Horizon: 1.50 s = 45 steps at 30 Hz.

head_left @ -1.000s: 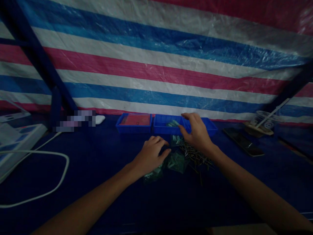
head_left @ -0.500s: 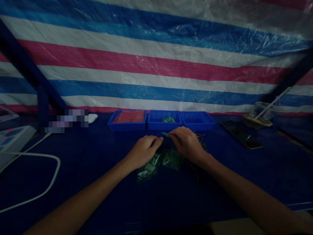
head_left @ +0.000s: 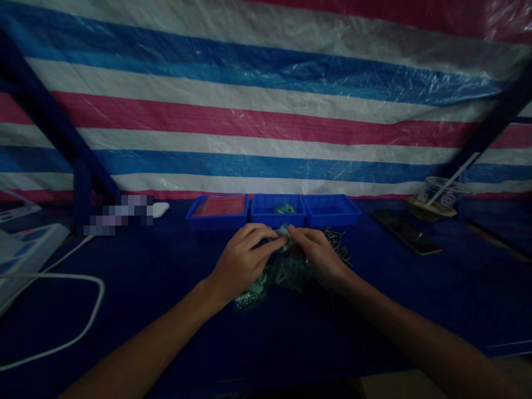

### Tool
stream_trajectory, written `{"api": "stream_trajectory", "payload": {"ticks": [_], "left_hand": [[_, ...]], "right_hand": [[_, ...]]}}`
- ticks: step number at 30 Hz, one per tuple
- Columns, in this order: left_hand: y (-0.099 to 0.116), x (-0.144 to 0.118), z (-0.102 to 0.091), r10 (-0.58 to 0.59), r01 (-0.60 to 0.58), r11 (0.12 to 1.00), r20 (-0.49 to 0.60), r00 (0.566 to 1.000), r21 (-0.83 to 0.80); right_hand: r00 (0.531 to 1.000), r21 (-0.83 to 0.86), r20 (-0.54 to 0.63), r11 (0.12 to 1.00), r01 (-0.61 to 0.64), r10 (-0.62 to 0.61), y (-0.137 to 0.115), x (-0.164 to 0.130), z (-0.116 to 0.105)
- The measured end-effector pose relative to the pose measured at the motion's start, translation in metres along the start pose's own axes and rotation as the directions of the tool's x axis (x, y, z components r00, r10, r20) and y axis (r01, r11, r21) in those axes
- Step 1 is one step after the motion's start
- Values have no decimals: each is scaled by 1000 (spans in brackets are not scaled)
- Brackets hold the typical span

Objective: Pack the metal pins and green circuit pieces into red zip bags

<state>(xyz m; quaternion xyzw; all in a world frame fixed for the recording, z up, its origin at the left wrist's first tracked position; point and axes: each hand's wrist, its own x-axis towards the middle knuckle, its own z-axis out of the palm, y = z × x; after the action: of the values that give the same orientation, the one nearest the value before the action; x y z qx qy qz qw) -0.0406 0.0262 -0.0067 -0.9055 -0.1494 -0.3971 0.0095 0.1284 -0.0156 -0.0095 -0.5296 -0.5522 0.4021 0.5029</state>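
My left hand (head_left: 243, 259) and my right hand (head_left: 318, 254) meet over the dark blue table, both pinching one small clear bag of green parts (head_left: 284, 231) between their fingertips. More small bags of green parts (head_left: 274, 280) lie on the table under and between the hands. A heap of thin metal pins (head_left: 338, 246) lies just right of my right hand. Behind the hands stand three blue trays in a row: the left tray (head_left: 218, 212) holds a red sheet, the middle tray (head_left: 277, 209) holds a few green parts, the right tray (head_left: 331, 209) looks bare inside.
A black phone (head_left: 406, 232) lies at the right, with a clear cup and straw (head_left: 441, 194) behind it. A white cable (head_left: 66, 310) loops at the left beside a white device (head_left: 25, 252). A striped tarpaulin (head_left: 266, 111) closes off the back.
My right hand came back from the trays and down to the bags. Both hands then closed together on one small bag and lifted it slightly.
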Motion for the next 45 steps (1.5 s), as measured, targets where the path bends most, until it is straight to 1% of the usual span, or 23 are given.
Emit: {"api": "stream_trajectory", "payload": {"ticks": [2,3,4,5,7,8,9,10,12,14,16,19,22,25,28,30,33,35,38,40,42,43,45], "left_hand": [[2,0,1,16,-18,999,59,998,31],[2,1,1,-13,10,1000,102,995,29],[2,1,2,-60,57,998,152,987,19],[2,1,3,-113,114,993,204,972,5],[1,1,4,-209,225,974,310,928,-18],[2,0,5,-242,266,964,356,903,-20],[3,-1,6,-265,295,955,397,879,-14],[4,-2,7,-278,310,951,436,856,-2],[8,-5,8,-280,306,952,505,817,33],[12,-8,9,-269,288,956,551,790,54],[14,-8,10,-284,301,951,559,779,64],[11,-5,10,-386,413,908,512,767,66],[-1,-1,5,-464,544,839,496,734,-21],[-19,0,-6,-493,593,801,470,732,-83],[-37,-2,-18,-548,588,808,395,737,23],[-45,-5,-23,-565,583,808,400,722,88],[-49,-9,-28,-508,534,838,519,688,113],[-48,-11,-32,-425,472,878,595,682,86],[-41,-13,-40,-354,442,896,665,657,40],[-36,-15,-45,-346,454,890,703,621,37],[-33,-16,-49,-336,445,894,727,598,47],[-32,-17,-50,-328,435,899,731,598,48],[-31,-19,-50,-314,418,907,724,614,39]], "right_hand": [[998,57,-54,998,37,-34,-2,1,-5],[988,21,-117,995,99,-96,-5,1,-9],[960,-51,-206,982,183,-189,-9,3,-15],[902,-153,-305,950,271,-306,-14,5,-21],[711,-387,-435,828,407,-553,-24,12,-33],[635,-487,-432,758,434,-641,-29,17,-38],[603,-573,-382,691,440,-701,-31,22,-41],[615,-648,-301,629,429,-729,-31,26,-42],[716,-763,-106,519,386,-690,-25,30,-40],[808,-822,12,455,344,-589,-12,28,-33],[856,-825,66,455,336,-513,2,20,-27],[889,-774,92,529,348,-450,10,9,-22],[896,-721,72,598,350,-438,10,5,-22],[891,-703,97,603,377,-443,10,5,-22],[872,-742,219,505,441,-438,13,11,-22],[843,-756,346,411,510,-412,15,20,-21],[783,-719,540,314,620,-310,15,37,-17],[754,-705,604,268,656,-258,15,44,-12],[754,-724,596,221,654,-278,12,44,-7],[780,-747,535,250,616,-325,5,43,-10],[817,-774,402,324,544,-413,-5,47,-19],[826,-782,313,366,504,-468,-11,52,-24],[807,-801,142,412,434,-574,-21,63,-34]]}}
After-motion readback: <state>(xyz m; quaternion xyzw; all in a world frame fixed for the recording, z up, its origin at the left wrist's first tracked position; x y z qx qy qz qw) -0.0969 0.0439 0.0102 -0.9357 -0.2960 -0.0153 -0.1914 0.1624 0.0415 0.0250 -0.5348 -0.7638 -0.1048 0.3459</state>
